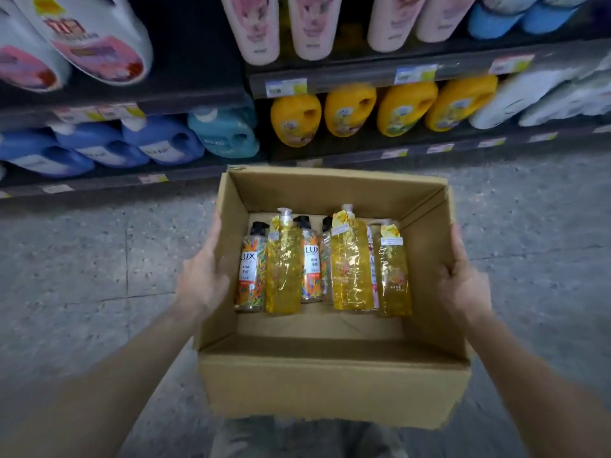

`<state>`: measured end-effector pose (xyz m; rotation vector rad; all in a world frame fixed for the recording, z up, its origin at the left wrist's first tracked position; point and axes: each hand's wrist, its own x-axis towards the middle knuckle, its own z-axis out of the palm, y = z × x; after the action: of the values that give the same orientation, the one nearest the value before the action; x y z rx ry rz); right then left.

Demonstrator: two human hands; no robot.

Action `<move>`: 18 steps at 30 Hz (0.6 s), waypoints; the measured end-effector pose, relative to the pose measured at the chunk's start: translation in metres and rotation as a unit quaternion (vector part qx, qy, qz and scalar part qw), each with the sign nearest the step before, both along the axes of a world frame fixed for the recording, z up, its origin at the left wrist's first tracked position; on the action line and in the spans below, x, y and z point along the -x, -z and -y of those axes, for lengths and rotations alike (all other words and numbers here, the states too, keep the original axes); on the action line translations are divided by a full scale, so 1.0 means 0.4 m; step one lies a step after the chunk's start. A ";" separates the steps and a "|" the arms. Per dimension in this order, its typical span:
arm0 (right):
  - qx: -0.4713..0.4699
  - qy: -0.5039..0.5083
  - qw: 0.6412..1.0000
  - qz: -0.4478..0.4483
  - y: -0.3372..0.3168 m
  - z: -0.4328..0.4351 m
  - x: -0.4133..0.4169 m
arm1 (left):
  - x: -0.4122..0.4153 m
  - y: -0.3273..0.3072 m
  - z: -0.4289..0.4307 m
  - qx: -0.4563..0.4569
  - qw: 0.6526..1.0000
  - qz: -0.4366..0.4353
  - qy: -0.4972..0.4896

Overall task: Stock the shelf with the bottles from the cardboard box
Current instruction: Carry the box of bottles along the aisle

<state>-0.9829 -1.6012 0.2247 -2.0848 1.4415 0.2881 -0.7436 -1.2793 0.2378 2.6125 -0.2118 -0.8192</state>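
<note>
You carry the cardboard box (334, 388) in front of your body, above the grey floor (82, 276), with one hand on each side wall. Your left hand (203, 279) presses flat against the left wall, the thumb hooked over the top edge. Your right hand (461, 282) does the same on the right wall, its fingers wrapped around the outside. Both hands grasp the box and nothing else. I think you hold it this way because the box is open on top and wide, so a grip from two sides keeps it level and the load does not slide.

Inside, the bottles (330, 262) lie on the bottom toward the far wall, side by side, with their caps pointing away from you. The near part of the bottom is bare. Some are clear yellow pump bottles (350, 266) with white pumps, wrapped in shiny film. Others are bottles with a flower pattern (249, 269), a white label and a black cap. Some of them are partly hidden by their neighbours, so I cannot count them surely.

Beyond the box stands the shelf (330, 79). On the low level there are blue jugs (155, 140) to the left and yellow jugs (350, 109) to the right; above them stand pink bottles (281, 28). No bottle from the box is on the shelf yet, it seems.
</note>
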 end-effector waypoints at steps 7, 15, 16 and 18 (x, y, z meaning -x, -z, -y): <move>0.015 -0.059 0.998 -0.005 0.325 0.110 -0.116 | -0.033 0.333 0.054 -0.004 0.998 0.020 -0.052; 0.020 -0.080 0.997 0.002 0.598 0.152 -0.260 | -0.125 0.618 0.086 -0.008 0.997 0.041 -0.072; 0.018 -0.077 0.997 0.004 0.624 0.155 -0.276 | -0.135 0.645 0.092 -0.007 0.996 0.040 -0.081; 0.009 -0.061 0.998 0.013 0.672 0.158 -0.301 | -0.150 0.688 0.105 -0.009 0.995 0.032 -0.093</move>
<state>-0.8625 -1.6643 -0.0442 -2.1870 1.3089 0.2973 -0.6836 -1.3213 -0.0375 2.6284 0.0208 -0.6759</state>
